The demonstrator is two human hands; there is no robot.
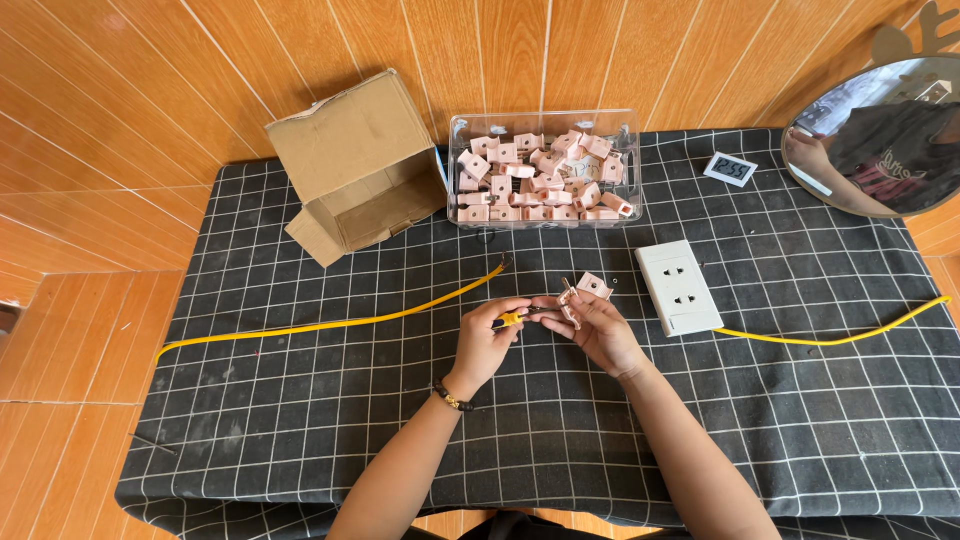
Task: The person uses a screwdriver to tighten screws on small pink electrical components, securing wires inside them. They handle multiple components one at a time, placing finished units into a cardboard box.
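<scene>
Left hand (487, 338) grips a yellow-handled screwdriver (514, 318), its tip aimed at a pink plug part (570, 303) pinched in the right hand (598, 328) above the table (300, 420). Another pink plug piece (594, 285) lies just beyond, near the white socket (677, 287). A clear box (543, 170) of pink parts stands behind.

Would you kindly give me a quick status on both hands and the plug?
Left hand shut on small yellow screwdriver. Right hand shut on pink plug, tip at plug. Pink plug half lies beside on cloth; nothing blocking.
</scene>
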